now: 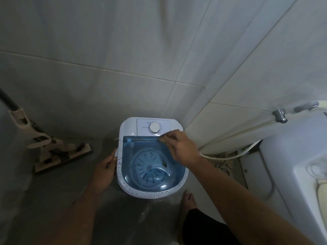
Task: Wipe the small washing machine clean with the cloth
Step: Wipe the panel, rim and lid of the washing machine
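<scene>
Right hand pinching cloth on washing machine lid's rear edge; left hand fingers wrapped around machine's left rim.

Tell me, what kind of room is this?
Probably a bathroom or wash area. The walls are covered in pale tiled wall, a small washing machine stands on the wet floor, and a metal tap with a hose sits at the right.

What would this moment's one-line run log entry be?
phase: wiping | right hand: cloth on lid's rear edge | left hand: steadying washing machine left rim | rim: dark specks visible
</scene>
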Motion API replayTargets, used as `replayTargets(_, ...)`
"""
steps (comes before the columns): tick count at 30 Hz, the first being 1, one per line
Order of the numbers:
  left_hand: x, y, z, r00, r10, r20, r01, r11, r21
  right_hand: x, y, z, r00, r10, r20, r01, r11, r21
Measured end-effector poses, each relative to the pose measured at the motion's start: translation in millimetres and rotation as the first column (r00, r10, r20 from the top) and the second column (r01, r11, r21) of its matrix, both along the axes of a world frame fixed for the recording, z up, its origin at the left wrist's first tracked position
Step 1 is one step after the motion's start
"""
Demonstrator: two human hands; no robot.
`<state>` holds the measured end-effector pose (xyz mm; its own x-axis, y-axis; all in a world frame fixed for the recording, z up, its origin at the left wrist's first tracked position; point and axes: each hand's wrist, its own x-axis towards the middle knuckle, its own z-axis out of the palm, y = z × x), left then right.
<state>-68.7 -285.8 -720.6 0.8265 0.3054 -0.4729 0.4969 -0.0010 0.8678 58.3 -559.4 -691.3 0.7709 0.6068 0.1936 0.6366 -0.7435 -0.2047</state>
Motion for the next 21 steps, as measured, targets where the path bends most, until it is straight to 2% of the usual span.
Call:
replayTargets(2, 0, 1, -3, 1.000, -0.014, -0.011, 0.015, 1.000, 0.024, 16, -7, 10, 1.000, -0.010, -0.001, 0.010, 0.999, 0.044)
replayTargets(5, 0, 2, -6, 0.999, -0.025, -0.024, 0.026, 0.999, 0.041, 54, 5, 16, 0.965, -0.263, -0.024, 0.264, 0.961, 0.078)
replayTargets(7, 0, 4, -8, 0.999, -0.035, -0.023, 0.036, 0.998, 0.045, 68, 19, 11, 0.943, -0.323, -0.083, 0.327, 0.944, 0.035)
replayTargets(9, 0, 6, -10, 0.998, -0.047, -0.028, 0.049, 0.998, 0.048, 64, 29, 6, 0.951, -0.298, -0.085, 0.297, 0.955, -0.025)
replayTargets(13, 0, 2, -11, 1.000, -0.021, -0.011, 0.021, 0.999, 0.028, 24, 16, -3, 0.992, -0.087, 0.086, 0.098, 0.986, -0.133)
replayTargets(16, 1, 3, -11, 1.000, -0.024, -0.013, 0.024, 1.000, 0.005, 7, -6, 0, 0.990, 0.114, 0.082, -0.096, 0.975, -0.198)
replayTargets(17, 0, 3, -11, 1.000, -0.025, -0.012, 0.025, 1.000, 0.006, 7, -11, 5, 0.989, 0.135, 0.054, -0.121, 0.972, -0.203)
replayTargets(19, -1, 4, -11, 1.000, -0.009, 0.000, 0.009, 1.000, 0.002, 16, -11, 22, 0.998, 0.068, 0.000, -0.067, 0.985, -0.158)
replayTargets(21, -1, 3, -10, 1.000, -0.009, 0.004, 0.009, 1.000, -0.013, 34, -3, 33, 0.996, -0.085, 0.001, 0.085, 0.995, -0.047)
